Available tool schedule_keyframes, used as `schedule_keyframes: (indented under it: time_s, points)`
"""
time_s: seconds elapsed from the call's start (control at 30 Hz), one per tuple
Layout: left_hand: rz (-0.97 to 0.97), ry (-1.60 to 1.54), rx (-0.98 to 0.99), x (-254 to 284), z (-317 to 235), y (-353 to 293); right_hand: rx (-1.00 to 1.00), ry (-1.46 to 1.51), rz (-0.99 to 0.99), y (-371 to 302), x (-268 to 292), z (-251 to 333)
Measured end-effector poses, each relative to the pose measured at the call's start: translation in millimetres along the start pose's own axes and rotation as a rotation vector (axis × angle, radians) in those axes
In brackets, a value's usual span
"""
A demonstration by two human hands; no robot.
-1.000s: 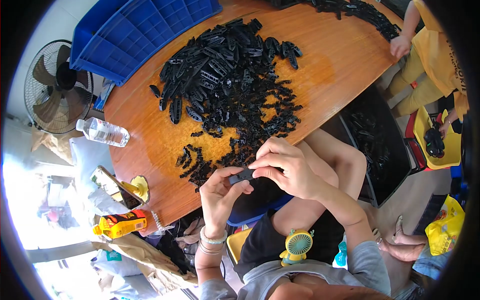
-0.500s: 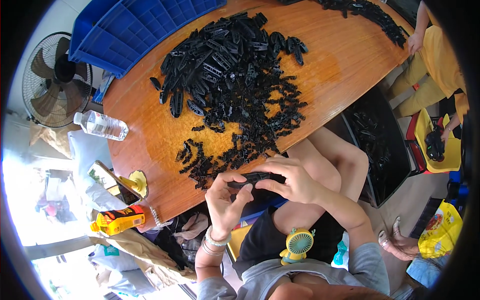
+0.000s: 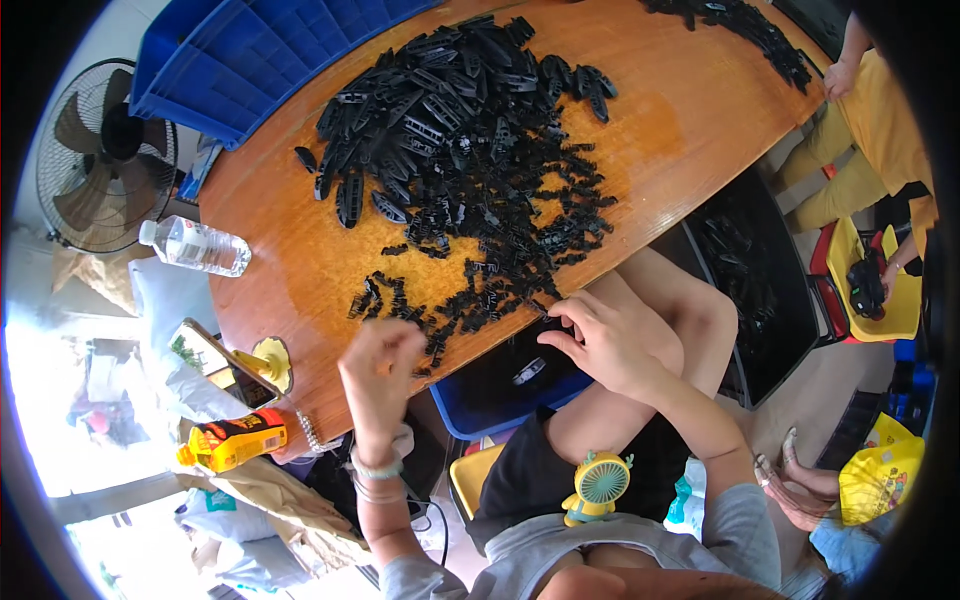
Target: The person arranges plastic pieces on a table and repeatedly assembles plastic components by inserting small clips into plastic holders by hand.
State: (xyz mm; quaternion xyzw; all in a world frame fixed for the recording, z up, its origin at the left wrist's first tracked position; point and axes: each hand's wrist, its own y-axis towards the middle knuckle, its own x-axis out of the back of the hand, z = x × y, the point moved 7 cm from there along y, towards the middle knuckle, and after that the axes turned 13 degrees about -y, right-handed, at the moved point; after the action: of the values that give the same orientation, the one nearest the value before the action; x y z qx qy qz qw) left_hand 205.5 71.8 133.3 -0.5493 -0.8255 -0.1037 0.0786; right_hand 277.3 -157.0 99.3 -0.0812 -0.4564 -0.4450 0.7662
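My left hand [image 3: 382, 375] is raised at the table's near edge, beside the small black plastic clips [image 3: 385, 295]. Motion smears its fingers, so what they hold, if anything, cannot be made out. My right hand [image 3: 612, 345] hovers over my knee, thumb and fingers apart, with nothing visible between them. Its fingertips are close to the near side of the clip pile. Beyond the clips lies a heap of long, boat-shaped black plastic parts [image 3: 430, 110]. Below the table edge, a black part [image 3: 528, 372] shows inside a blue bin [image 3: 470, 412].
A large blue crate [image 3: 240, 70] stands at the table's far left. Along the left edge are a water bottle [image 3: 195, 247], an orange drink bottle [image 3: 235, 440], a phone on a yellow stand [image 3: 270, 365] and a fan [image 3: 105, 155]. To the right, a black tray [image 3: 750, 270] holds black parts; another person stands beyond.
My hands have parted. The black part they held together is out of them, and one shows in the blue bin. My left hand moved left; my right hand moved slightly right.
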Motion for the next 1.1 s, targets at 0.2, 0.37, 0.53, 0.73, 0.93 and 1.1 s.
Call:
schedule_keyframes:
  time_s: [0.2,0.37,0.53,0.73,0.93,1.1]
  points:
    - [-0.267,0.396,-0.301,52,43,113,0.019,-0.414,-0.035,4,-16,13]
    - [-0.306,0.699,-0.138,42,57,151,0.001,-0.335,-0.137,-1,-12,9]
    - [-0.261,0.900,-0.497,17,45,149,0.044,-0.164,-0.304,-5,-3,5]
    - [-0.174,1.026,-0.512,16,45,172,0.134,-0.017,-0.396,-2,3,17]
    - [-0.404,0.650,-0.510,30,12,128,0.227,-0.077,-0.455,-7,5,23]
    - [-0.071,-0.580,0.128,-31,11,29,0.087,0.184,-0.453,-11,14,9]
